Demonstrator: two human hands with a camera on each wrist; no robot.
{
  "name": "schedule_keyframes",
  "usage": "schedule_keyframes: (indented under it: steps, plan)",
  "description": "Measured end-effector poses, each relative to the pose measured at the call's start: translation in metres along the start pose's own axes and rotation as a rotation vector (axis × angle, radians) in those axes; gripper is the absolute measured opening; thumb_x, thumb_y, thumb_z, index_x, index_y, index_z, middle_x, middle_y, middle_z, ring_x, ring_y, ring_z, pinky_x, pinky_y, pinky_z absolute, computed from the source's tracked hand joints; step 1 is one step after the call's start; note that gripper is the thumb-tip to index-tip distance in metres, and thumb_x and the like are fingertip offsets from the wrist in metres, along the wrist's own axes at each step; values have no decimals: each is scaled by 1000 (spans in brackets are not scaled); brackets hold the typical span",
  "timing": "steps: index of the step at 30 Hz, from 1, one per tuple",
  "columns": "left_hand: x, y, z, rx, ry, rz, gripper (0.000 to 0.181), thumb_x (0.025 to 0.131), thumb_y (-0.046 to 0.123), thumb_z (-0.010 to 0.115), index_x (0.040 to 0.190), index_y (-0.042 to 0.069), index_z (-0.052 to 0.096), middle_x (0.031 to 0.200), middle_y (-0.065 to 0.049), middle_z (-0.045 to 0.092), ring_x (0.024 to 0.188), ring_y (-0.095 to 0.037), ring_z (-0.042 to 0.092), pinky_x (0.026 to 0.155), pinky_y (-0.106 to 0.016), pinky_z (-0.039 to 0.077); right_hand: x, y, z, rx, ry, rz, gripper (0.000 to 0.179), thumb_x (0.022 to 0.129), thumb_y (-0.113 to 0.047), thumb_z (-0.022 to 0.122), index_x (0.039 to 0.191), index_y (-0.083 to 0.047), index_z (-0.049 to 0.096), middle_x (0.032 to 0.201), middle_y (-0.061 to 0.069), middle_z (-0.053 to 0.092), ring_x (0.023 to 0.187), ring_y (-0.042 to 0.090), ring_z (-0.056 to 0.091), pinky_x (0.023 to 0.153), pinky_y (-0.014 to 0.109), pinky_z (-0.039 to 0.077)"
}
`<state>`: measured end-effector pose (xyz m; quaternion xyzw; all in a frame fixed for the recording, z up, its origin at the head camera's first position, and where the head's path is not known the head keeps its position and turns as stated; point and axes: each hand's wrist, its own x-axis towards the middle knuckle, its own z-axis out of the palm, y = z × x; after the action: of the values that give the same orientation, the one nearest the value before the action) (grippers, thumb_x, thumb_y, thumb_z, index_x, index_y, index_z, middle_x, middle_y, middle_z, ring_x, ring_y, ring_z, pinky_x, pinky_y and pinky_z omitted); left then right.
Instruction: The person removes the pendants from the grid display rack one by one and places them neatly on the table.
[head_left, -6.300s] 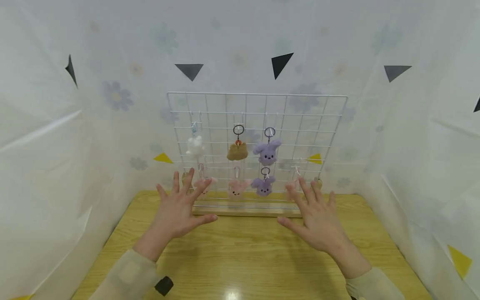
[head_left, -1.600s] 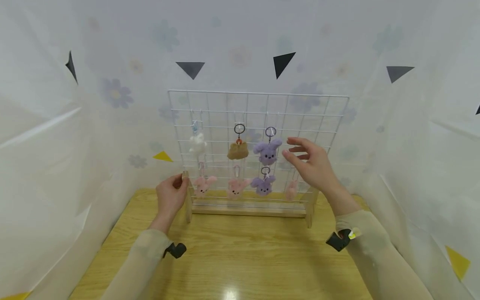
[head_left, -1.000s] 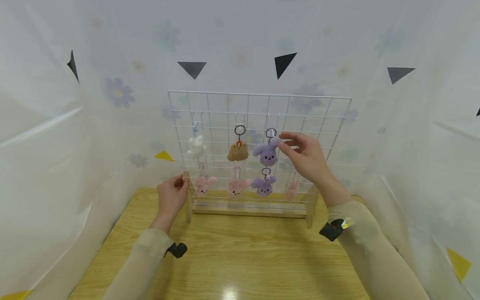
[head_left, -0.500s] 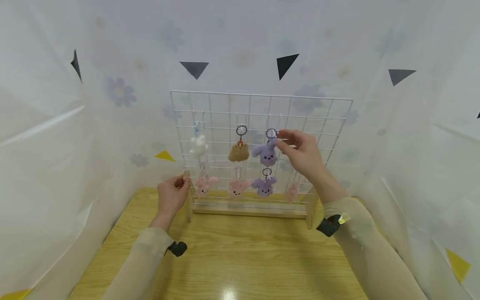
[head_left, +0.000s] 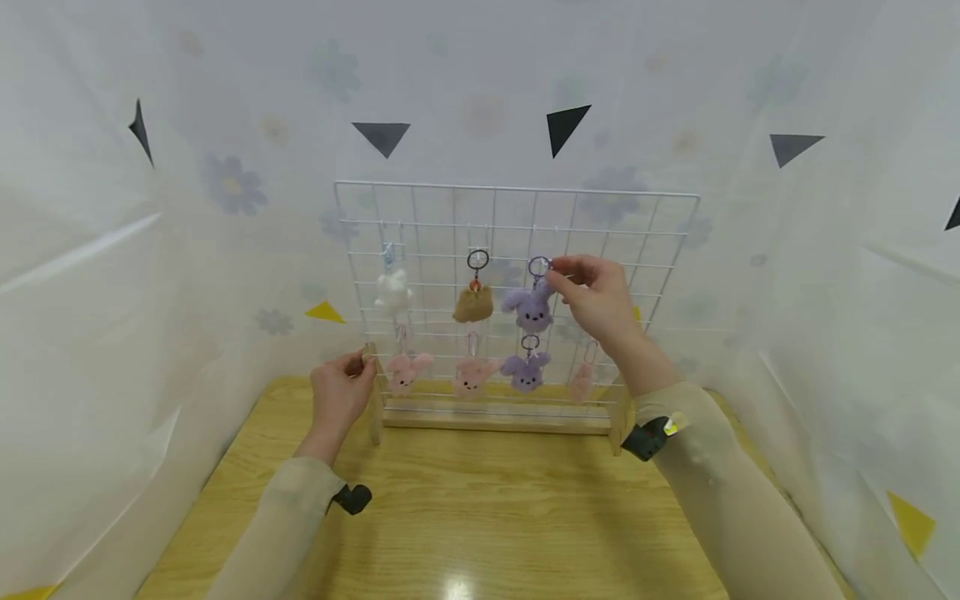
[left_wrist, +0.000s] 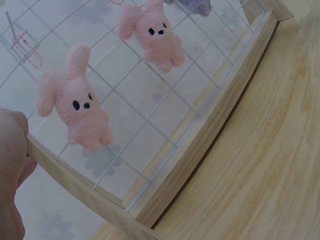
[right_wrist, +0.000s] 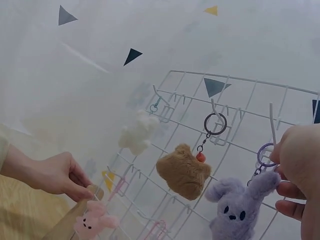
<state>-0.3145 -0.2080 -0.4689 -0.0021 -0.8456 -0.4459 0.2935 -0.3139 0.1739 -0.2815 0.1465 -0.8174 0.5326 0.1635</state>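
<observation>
Upper right on a white wire grid rack (head_left: pixel 517 189) hangs a purple bunny plush keychain (head_left: pixel 532 313). My right hand (head_left: pixel 600 304) pinches it at its metal ring, with the bunny's ear against the fingers; the ring is close by its white hook in the right wrist view. My left hand (head_left: pixel 341 396) holds the top of the rack's left wooden post (left_wrist: pixel 90 192), thumb and fingers around it. Beside the purple bunny hangs a brown plush keychain (right_wrist: pixel 184 172), and farther left a white plush keychain (right_wrist: pixel 139 132).
Along the lower row hang pink bunny keychains (left_wrist: pixel 82 112), a second purple bunny (head_left: pixel 525 373) and a pink plush (head_left: pixel 582 382) at the right. The rack stands on a wooden table (head_left: pixel 465 500), with white sheeting (head_left: pixel 480 83) behind and at both sides.
At first both hands were spread before the rack. The left then took hold of the post and has stayed there. My right hand moved left onto the purple bunny's ring, nudging the bunny slightly left.
</observation>
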Motion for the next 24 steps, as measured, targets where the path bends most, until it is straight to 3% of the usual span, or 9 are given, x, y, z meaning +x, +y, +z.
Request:
schedule_keyframes:
  steps: [9,15,20,24]
  plan:
    - [1,0,1,14,16,6,23,100,14,73,111,-5,80,95,-22,78,86,-34,77,72,-50,64,-3,-4,4,-3,37,30,30,104,-22,72,127,-2,74,118,10,72,98,22,65,78,27,56]
    - [1,1,0,19,35,20,22,99,12,74,110,-6,80,94,-21,78,85,-34,77,71,-50,64,-3,-5,6,70,25,53,27,103,-20,73,123,-1,74,117,11,72,105,35,66,79,27,57]
    - [0,1,0,15,44,47,21,98,11,73,108,-6,80,92,-22,78,83,-35,77,70,-50,64,0,-2,7,109,17,57,27,104,-18,72,122,2,73,114,14,72,101,28,67,86,38,59]
    - [1,1,1,20,43,58,21,98,10,73,108,-7,80,92,-22,78,83,-36,78,71,-51,64,2,-2,7,104,27,49,28,105,-19,70,121,3,73,112,16,73,98,29,67,81,32,59]
